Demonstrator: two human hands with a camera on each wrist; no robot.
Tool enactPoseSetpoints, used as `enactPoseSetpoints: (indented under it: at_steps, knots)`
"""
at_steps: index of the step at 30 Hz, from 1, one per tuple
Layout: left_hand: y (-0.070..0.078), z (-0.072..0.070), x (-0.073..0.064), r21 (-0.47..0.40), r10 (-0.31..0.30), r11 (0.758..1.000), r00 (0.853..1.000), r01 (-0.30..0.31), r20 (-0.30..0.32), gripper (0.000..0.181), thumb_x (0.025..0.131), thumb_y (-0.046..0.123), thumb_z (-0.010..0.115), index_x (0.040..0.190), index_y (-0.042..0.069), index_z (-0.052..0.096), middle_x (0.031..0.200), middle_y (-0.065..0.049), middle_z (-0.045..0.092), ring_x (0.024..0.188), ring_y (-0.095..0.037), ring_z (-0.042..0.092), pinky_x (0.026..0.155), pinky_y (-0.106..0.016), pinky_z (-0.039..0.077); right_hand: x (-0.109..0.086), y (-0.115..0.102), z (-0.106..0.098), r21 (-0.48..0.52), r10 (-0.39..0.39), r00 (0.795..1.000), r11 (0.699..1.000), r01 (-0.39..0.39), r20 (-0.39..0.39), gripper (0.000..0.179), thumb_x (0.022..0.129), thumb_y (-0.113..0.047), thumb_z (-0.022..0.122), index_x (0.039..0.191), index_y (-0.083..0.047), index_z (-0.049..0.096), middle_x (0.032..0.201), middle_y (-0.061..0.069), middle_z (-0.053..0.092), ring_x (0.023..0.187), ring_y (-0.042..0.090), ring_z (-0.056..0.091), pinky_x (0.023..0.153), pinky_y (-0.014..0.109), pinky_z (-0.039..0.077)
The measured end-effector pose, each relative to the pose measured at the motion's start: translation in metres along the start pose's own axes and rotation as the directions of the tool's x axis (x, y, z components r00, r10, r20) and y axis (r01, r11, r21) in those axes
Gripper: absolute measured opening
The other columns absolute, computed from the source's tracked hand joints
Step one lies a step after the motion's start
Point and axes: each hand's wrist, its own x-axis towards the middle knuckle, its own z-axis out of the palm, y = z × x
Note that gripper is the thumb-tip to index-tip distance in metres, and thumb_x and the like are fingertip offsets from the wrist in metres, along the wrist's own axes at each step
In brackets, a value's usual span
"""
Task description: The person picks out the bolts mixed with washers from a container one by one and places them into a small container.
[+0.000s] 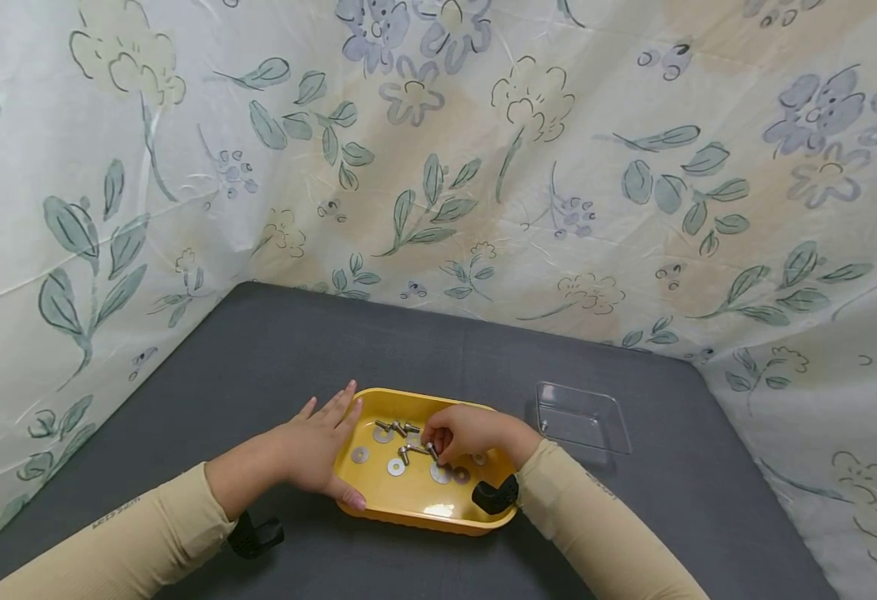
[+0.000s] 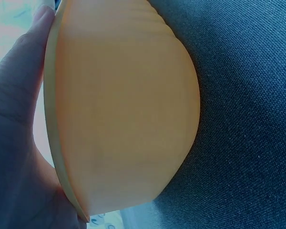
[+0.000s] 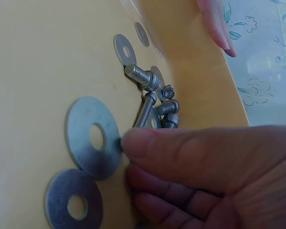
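Observation:
A yellow tray holds several metal bolts and flat washers. Over the tray's left end my left hand spreads its straight fingers, touching the rim, with the thumb at the near corner. The left wrist view shows the tray's outer wall beside that thumb. Inside the tray, my right hand pinches a bolt between thumb and curled fingers. The right wrist view mostly hides this bolt behind the thumb; a large washer and a long bolt lie beside it.
A clear plastic box stands right of the tray on the dark grey tabletop. Floral cloth hangs behind and along both sides. Black wrist straps are on both wrists.

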Motion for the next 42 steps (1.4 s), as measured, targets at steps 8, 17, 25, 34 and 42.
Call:
enactPoseSetpoints:
  at_steps: [8, 17, 25, 34, 42]
  knots:
    - [0.0, -0.004, 0.001, -0.014, 0.002, 1.0, 1.0, -0.002, 0.005, 0.131, 0.054, 0.084, 0.055, 0.146, 0.001, 0.011, 0.152, -0.015, -0.009, 0.139, -0.029, 0.003, 0.107, -0.055, 0.007, 0.003, 0.0, -0.001, 0.006, 0.005, 1.0, 1.0, -0.005, 0.02, 0.018, 0.079, -0.005, 0.07, 0.092, -0.014, 0.061, 0.075, -0.004, 0.057, 0.064, 0.006, 0.052, 0.06, 0.02, 0.046]
    - [-0.001, -0.002, 0.002, -0.007, 0.006, 1.0, 1.0, -0.006, 0.006, 0.132, 0.054, 0.084, 0.055, 0.146, 0.0, 0.009, 0.152, -0.015, -0.009, 0.139, -0.029, 0.003, 0.107, -0.055, 0.008, 0.003, 0.001, 0.0, -0.027, 0.017, 1.0, 0.999, -0.017, 0.017, 0.016, 0.08, -0.006, 0.069, 0.09, -0.015, 0.061, 0.075, -0.006, 0.056, 0.065, 0.006, 0.052, 0.062, 0.02, 0.046]
    - [0.0, 0.002, 0.001, 0.0, 0.007, 1.0, 1.0, -0.007, -0.004, 0.132, 0.055, 0.083, 0.055, 0.146, 0.0, 0.008, 0.152, -0.015, -0.009, 0.139, -0.029, 0.003, 0.107, -0.055, 0.008, -0.001, 0.0, 0.0, -0.073, 0.002, 1.0, 0.997, -0.003, -0.014, 0.013, 0.081, -0.01, 0.069, 0.091, -0.016, 0.064, 0.076, -0.01, 0.057, 0.068, 0.004, 0.054, 0.063, 0.019, 0.047]
    - [-0.004, 0.004, -0.006, 0.008, 0.021, 1.0, 1.0, -0.021, 0.002, 0.132, 0.055, 0.084, 0.055, 0.146, 0.0, 0.008, 0.152, -0.016, -0.01, 0.139, -0.03, 0.003, 0.107, -0.055, 0.007, -0.009, -0.011, -0.003, 0.005, -0.015, 0.998, 1.0, 0.015, -0.059, 0.013, 0.083, -0.011, 0.068, 0.096, -0.012, 0.066, 0.08, -0.008, 0.06, 0.072, 0.005, 0.057, 0.068, 0.021, 0.048]
    - [-0.009, 0.004, -0.015, 0.019, 0.036, 0.999, 0.999, -0.036, 0.004, 0.132, 0.054, 0.084, 0.055, 0.146, 0.0, 0.009, 0.152, -0.015, -0.009, 0.139, -0.029, 0.003, 0.107, -0.056, 0.008, -0.016, -0.024, -0.004, 0.012, -0.008, 0.998, 1.0, 0.009, -0.067, 0.015, 0.085, -0.013, 0.066, 0.099, -0.01, 0.065, 0.082, -0.009, 0.06, 0.074, 0.006, 0.057, 0.069, 0.021, 0.048]
